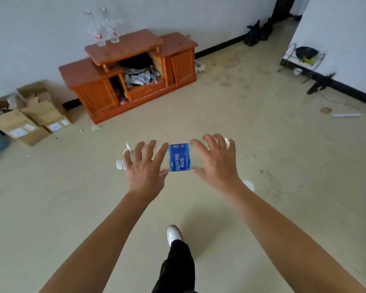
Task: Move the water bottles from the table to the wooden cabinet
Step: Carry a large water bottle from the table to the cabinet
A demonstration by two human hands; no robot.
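Note:
A clear water bottle (179,157) with a blue label lies sideways in the air, its white cap pointing left. My left hand (145,166) grips its neck end and my right hand (217,160) grips its base end, fingers curled over the top. The wooden cabinet (135,75) stands against the far wall, several steps ahead. Two clear bottles with red-and-white labels, one (97,31) beside the other (111,28), stand upright on the left of its raised top shelf. The table is out of view.
Open cardboard boxes (36,115) sit on the floor left of the cabinet. A metal rack (300,60) stands by the right wall, with black bags (256,32) in the far corner. Small litter lies on the beige floor. My foot in a white shoe (173,234) steps forward.

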